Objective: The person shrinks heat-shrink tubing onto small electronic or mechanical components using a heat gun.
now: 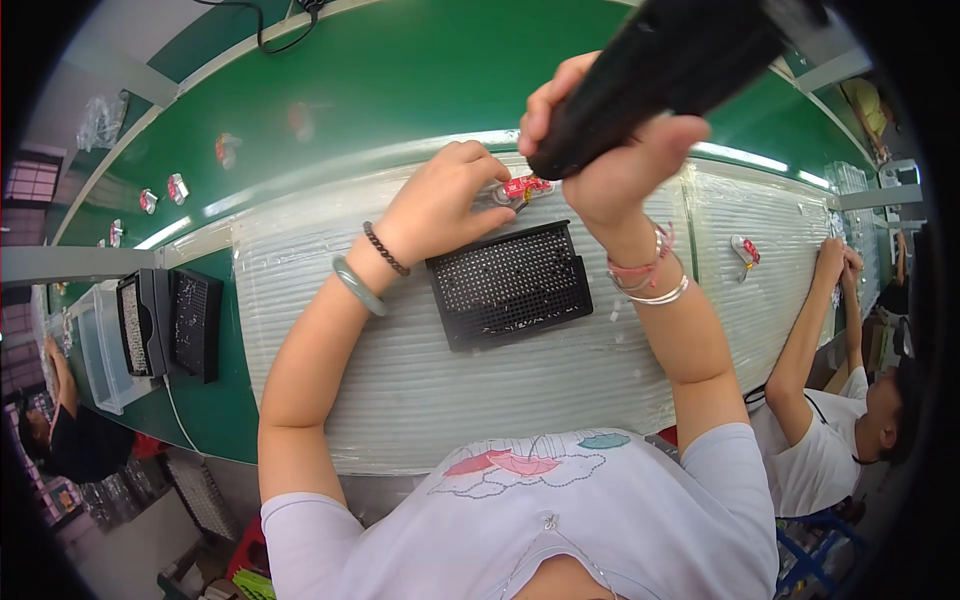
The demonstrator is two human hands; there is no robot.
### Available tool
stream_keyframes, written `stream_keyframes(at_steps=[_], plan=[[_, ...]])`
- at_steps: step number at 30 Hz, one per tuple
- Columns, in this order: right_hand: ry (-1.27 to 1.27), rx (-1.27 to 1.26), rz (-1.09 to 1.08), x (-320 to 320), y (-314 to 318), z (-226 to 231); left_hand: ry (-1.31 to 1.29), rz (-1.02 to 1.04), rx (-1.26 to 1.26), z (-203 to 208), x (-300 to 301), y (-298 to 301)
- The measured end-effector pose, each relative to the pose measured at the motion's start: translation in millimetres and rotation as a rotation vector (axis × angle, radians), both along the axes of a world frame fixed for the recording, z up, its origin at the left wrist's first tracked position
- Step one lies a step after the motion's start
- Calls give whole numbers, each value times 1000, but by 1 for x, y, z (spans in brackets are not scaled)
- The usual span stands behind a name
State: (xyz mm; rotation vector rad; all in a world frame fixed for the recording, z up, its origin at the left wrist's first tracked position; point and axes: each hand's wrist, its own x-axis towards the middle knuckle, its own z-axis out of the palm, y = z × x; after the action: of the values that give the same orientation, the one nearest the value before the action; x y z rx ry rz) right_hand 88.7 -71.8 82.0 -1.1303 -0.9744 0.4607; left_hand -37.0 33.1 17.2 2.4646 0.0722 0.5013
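My right hand (pixel 625 170) grips a thick black tool (pixel 650 85) shaped like an electric screwdriver, held upright over the mat. Its lower end comes down beside a small red part in a clear plastic shell (pixel 522 187), with a short yellow and dark wire. The left hand (pixel 450 195) pinches that part's near end between thumb and fingers. Whether the tool's tip touches it is hidden. Just below lies a black perforated tray (pixel 584 290) with many tiny pale pieces, probably screws, in its holes and along its near edge.
Ribbed, plastic-covered matting (pixel 330 400) covers the green bench (pixel 400 60). Another red part (pixel 744 252) lies at right, near a co-worker's hands (pixel 835 260). At left stand a black box (pixel 150 335), a second black tray (pixel 196 325) and a clear bin (pixel 105 350). A person sits far left.
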Motion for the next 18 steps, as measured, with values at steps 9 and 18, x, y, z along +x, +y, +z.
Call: stream_keyframes(at_steps=[9, 18], plan=[[95, 236, 99, 0, 28, -40, 33, 17, -105, -3, 3, 3], [99, 211, 104, -3, 29, -43, 17, 29, -94, -12, 4, 4]])
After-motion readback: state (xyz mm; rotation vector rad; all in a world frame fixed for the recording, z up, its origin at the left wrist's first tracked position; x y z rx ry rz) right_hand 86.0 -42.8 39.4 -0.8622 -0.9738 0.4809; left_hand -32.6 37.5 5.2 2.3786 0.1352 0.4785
